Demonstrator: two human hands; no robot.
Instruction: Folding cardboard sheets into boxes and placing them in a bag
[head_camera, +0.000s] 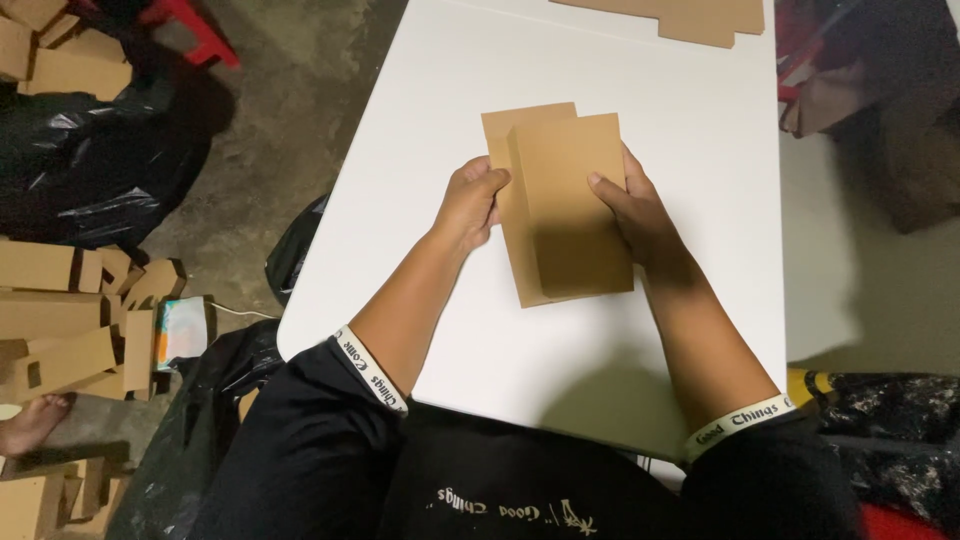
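1. The flat cardboard box at the centre is plain tan brown, unpatterned, with a slightly darker flap showing at its eleven o'clock edge.
2. The bench beneath it is plain white.
3. More cardboard sheets at twelve o'clock are the same tan.
4. The person's sleeves at six o'clock are black, each ending in a white cuff band with black lettering.
5. The floor at ten o'clock is mottled grey-brown.
6. A glossy black plastic bag lies at nine o'clock.
7. Piled folded boxes at eight o'clock are tan.
8. A red stool leg shows at eleven o'clock.
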